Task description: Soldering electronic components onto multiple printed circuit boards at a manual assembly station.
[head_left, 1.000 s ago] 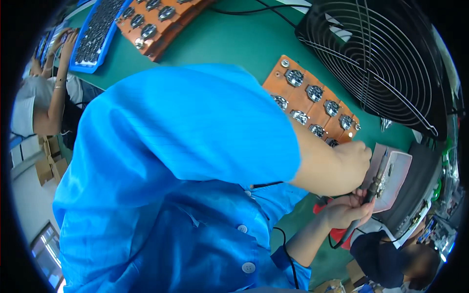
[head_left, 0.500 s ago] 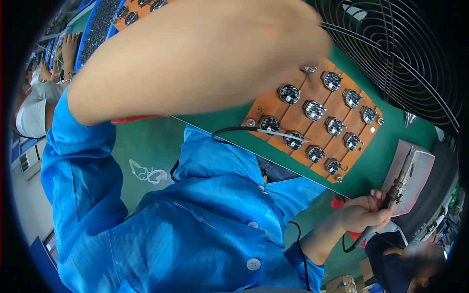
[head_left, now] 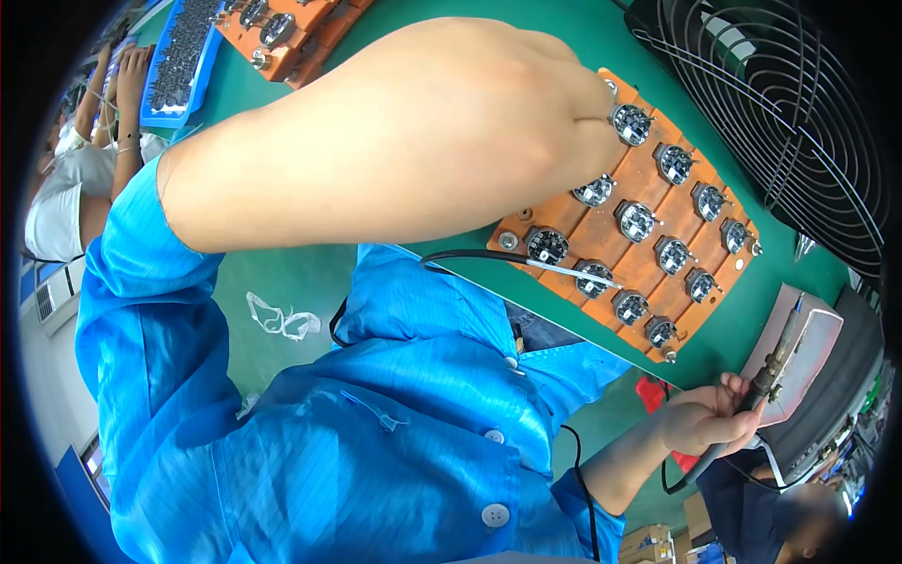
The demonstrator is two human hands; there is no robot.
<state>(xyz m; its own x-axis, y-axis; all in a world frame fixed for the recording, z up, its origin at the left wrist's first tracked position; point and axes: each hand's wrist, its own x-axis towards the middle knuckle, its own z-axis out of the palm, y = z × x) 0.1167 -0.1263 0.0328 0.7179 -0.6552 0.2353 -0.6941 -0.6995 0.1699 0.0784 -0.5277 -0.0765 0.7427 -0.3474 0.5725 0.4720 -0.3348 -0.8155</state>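
My left forearm stretches across the bench, and my left hand is bent over the far left edge of an orange fixture plate. Its fingers are hidden behind the back of the hand. Rows of small round circuit assemblies sit in the plate. A black cable with a pale stripped end lies across the plate's near left part, its tip at one assembly. At the right, my right hand is closed around the handle of a soldering iron, whose tip points up and away from me.
A wire-guarded fan stands at the far right. Beside the iron is a pale pink-edged tray. Another orange fixture and a blue bin of small dark parts are at far left, near another person's hand.
The view has shifted a little, showing more of the far left fixture. My left hand, blurred before, has come down nearer the plate. My right hand keeps its hold on the soldering iron.
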